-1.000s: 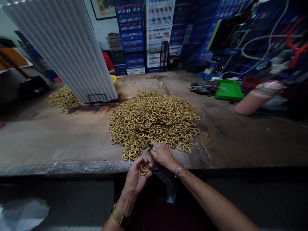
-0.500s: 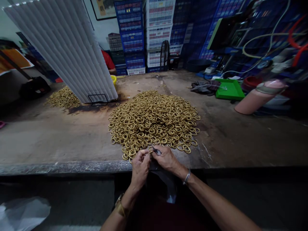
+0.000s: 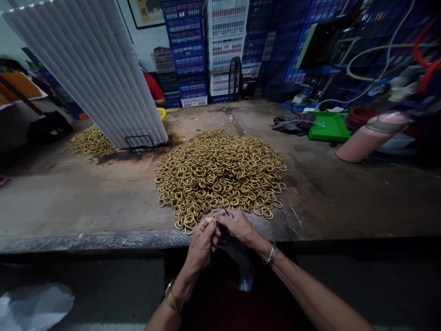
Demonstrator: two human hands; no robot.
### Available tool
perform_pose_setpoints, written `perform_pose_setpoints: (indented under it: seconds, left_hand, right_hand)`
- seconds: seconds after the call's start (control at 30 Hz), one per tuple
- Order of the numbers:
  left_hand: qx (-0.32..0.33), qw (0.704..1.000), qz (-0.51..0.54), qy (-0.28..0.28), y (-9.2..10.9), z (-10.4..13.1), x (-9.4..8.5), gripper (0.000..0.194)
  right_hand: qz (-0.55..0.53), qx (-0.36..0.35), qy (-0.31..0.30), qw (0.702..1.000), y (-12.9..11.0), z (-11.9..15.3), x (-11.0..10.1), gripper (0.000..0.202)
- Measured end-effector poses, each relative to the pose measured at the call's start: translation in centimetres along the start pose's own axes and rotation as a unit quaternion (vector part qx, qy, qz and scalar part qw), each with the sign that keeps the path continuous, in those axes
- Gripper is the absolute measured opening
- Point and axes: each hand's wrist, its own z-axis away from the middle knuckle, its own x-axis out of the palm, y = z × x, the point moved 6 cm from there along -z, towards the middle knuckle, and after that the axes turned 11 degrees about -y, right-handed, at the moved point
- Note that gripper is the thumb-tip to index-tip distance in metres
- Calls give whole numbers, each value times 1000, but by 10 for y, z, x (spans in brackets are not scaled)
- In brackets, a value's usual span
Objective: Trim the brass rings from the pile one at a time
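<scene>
A wide heap of gold-coloured rings (image 3: 220,170) lies on the worn wooden table (image 3: 69,197), reaching close to the front edge. My left hand (image 3: 203,239) is closed at the heap's near side, thumb and fingers pinched; what lies between them is too small to make out. Touching it from the right, my right hand (image 3: 237,227) is closed around a thin dark tool (image 3: 226,212), of which only the tip shows. A few rings lie just beyond the fingertips. I wear a bracelet on the right wrist and a watch on the left.
A tall corrugated white panel (image 3: 93,69) leans at the left, by a second ring pile (image 3: 91,141). At the right are a green tray (image 3: 329,126), dark cloth and a pink bottle (image 3: 368,140). Behind stand stacked crates (image 3: 188,55) and a person's red sleeve (image 3: 153,87).
My hands have drawn together, with the fingertips now meeting. The dark tool has turned in my right hand and shows less. The ring seen between my fingers is now hidden.
</scene>
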Motion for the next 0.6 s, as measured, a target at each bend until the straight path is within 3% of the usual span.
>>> perform_pose_setpoints:
  seconds: [0.13, 0.23, 0.4, 0.6]
  left_hand:
    - [-3, 998, 58, -2, 0, 2, 2, 27]
    - [-2, 998, 57, 9, 0, 4, 2, 27]
    - [26, 1000, 2, 15, 2, 2, 0, 29]
    - [38, 998, -47, 30, 4, 4, -2, 32]
  right_hand:
    - [19, 10, 24, 999, 7, 0, -4, 21]
    - [130, -10, 59, 990, 5, 5, -10, 20]
    - [290, -98, -19, 952, -6, 17, 4, 14]
    - [356, -87, -40, 929, -10, 20, 10, 15]
